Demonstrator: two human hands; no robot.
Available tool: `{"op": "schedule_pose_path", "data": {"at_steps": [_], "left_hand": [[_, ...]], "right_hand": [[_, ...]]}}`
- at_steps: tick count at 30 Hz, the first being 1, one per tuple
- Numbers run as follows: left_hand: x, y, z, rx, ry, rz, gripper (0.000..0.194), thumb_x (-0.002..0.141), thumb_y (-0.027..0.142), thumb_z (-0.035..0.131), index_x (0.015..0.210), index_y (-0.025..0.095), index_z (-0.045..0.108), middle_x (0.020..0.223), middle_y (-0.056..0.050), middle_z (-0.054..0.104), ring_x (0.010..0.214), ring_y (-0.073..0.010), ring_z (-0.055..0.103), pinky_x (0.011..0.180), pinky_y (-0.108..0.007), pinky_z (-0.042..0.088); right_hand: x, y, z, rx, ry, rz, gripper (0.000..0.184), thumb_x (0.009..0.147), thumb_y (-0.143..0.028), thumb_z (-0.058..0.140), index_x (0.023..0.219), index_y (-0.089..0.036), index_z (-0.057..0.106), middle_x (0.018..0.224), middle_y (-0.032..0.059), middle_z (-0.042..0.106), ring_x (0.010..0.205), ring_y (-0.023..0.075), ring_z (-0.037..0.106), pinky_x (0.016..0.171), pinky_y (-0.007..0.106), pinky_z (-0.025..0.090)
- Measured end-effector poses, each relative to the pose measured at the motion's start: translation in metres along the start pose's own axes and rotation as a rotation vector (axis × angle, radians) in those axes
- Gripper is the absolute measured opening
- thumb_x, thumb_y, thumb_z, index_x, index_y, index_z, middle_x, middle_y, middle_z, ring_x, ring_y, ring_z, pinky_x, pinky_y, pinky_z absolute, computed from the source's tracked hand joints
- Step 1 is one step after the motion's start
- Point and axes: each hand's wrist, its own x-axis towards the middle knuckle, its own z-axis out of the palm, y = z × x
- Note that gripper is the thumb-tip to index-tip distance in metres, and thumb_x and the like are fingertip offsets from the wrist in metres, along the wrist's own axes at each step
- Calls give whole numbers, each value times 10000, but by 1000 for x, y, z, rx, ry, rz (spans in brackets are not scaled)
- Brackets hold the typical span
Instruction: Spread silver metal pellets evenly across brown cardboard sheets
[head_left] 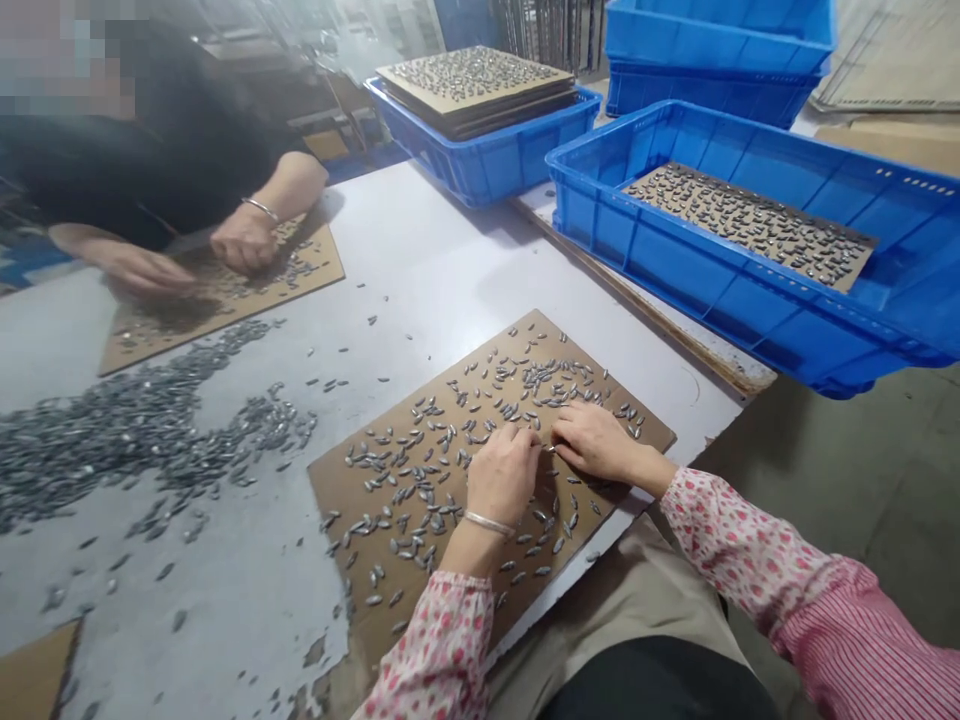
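Observation:
A brown board (465, 530) lies on the table before me, strewn with small grey leaf-shaped metal pieces (437, 522). Over its right half, my left hand (504, 475) is closed, with fingertips pinched and a bangle at the wrist. My right hand (596, 440) is closed too, its fingertips facing the left ones. A small shiny metal piece (551, 449) shows between the two sets of fingertips, and both seem to grip it. Loose metal pieces lie around and below both hands; the palms hide part of the board.
A large heap of metal pieces (135, 425) spreads across the table's left. Across from me a co-worker's hands (247, 238) work over another board (300, 285). Behind stand a blue crate (480, 170) with stacked boards and a blue crate (675, 265) holding one filled board.

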Motion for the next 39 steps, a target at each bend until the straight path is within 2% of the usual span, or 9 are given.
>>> {"op": "schedule_pose_path", "data": {"at_steps": [5,8,10,18,23,26,30,35,39], "left_hand": [[-12,15,-20,-16,-210,145,263,930,279,396,887,222,649,933,-51,610,926,-181,562,765,-281,448],[-13,23,-21,32,-315,193,253,910,233,412,904,204,664,964,-68,623,972,-210,558,792,-314,452],[-12,24,-17,59,-331,187,258,903,220,410,913,199,667,972,-77,627,974,-221,559,783,-323,453],[-10,17,-7,-13,-172,65,178,893,286,480,877,220,643,932,-51,628,921,-193,574,748,-288,439],[2,21,-6,-46,-64,-34,202,897,339,485,907,218,646,937,-55,630,893,-185,581,721,-276,430],[10,25,-1,-26,-61,-26,212,907,331,464,915,221,646,942,-52,621,889,-183,583,710,-273,425],[14,25,8,25,-55,29,233,920,315,430,896,226,644,915,-47,603,889,-181,574,687,-268,417],[10,21,9,86,-84,119,257,925,323,420,890,210,648,923,-63,604,900,-193,562,719,-287,423],[4,20,5,93,-89,139,263,925,320,421,876,205,653,915,-70,609,896,-203,564,738,-299,421]], "right_hand": [[-5,-3,-9,34,56,48,137,895,-220,503,840,-161,614,881,69,592,863,191,479,734,307,344],[-13,-1,-16,57,49,57,130,890,-219,518,837,-160,621,881,69,595,856,187,481,736,302,342],[-19,0,-19,67,34,40,130,891,-226,523,840,-163,624,882,66,595,841,181,480,728,298,337],[-32,5,-18,34,-106,9,117,874,-262,560,825,-185,633,882,52,604,838,178,498,698,294,320],[-31,15,-18,58,-12,87,150,904,-279,535,852,-186,641,884,48,595,846,172,497,730,293,335],[-27,14,-14,31,9,89,146,895,-302,556,867,-185,639,911,55,591,885,183,487,742,295,333],[-24,6,-15,-41,-54,74,170,908,-275,518,840,-172,635,907,72,598,871,190,481,701,300,313],[-29,3,-27,-28,-122,59,126,884,-251,552,830,-177,639,908,66,612,856,185,491,677,299,304],[-39,8,-37,15,-82,102,135,894,-237,540,856,-178,655,879,63,606,846,181,491,697,299,314]]}}
